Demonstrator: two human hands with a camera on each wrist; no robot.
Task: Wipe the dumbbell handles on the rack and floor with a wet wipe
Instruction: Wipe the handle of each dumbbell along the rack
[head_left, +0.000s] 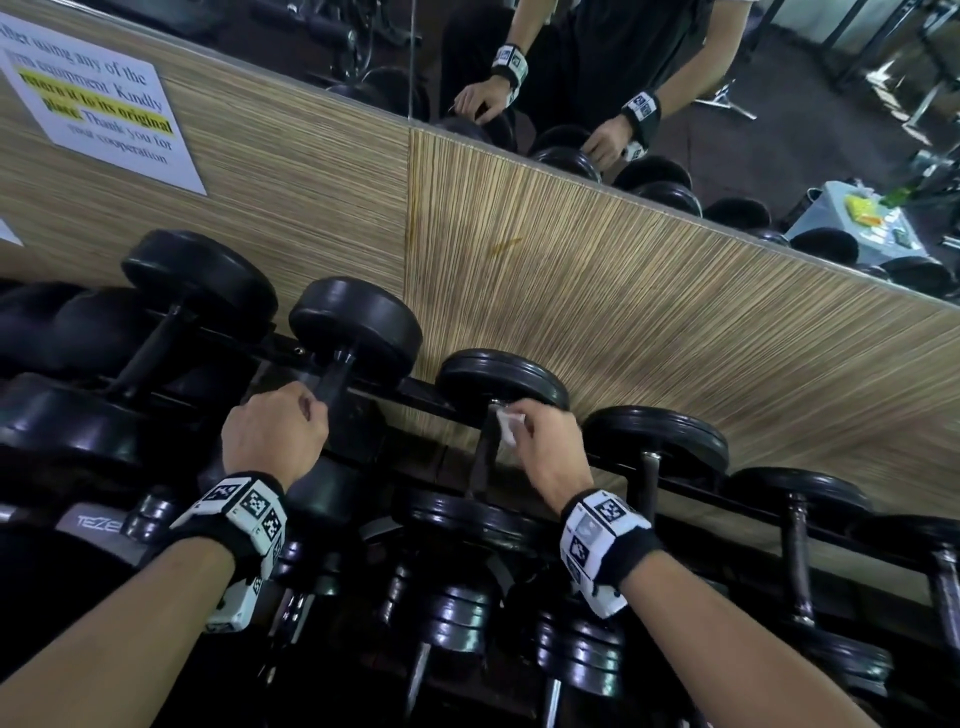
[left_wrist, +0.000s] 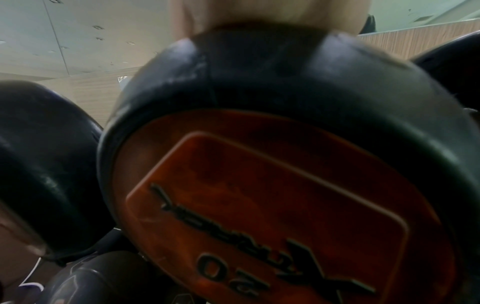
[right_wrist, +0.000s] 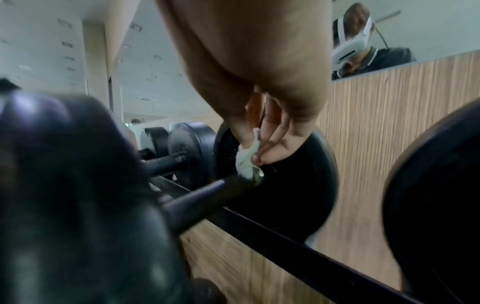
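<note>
Two hands are showing, the left hand (head_left: 272, 434) and the right hand (head_left: 545, 452), and two patterned wrist bands, the left band (head_left: 244, 512) and the right band (head_left: 602, 540), are being worn. One wet wipe (head_left: 508, 423) is being pinched. Along the upper rail of the rack (head_left: 431, 395), six dumbbells are sitting countably: first dumbbell (head_left: 197, 275), second dumbbell (head_left: 356, 322), third dumbbell (head_left: 501, 379), fourth dumbbell (head_left: 654, 441), fifth dumbbell (head_left: 800, 493) and sixth dumbbell (head_left: 914, 538). Those crowding the rack's left end and lower row are blurring together uncountably. One printed notice (head_left: 98, 104) is hanging.
</note>
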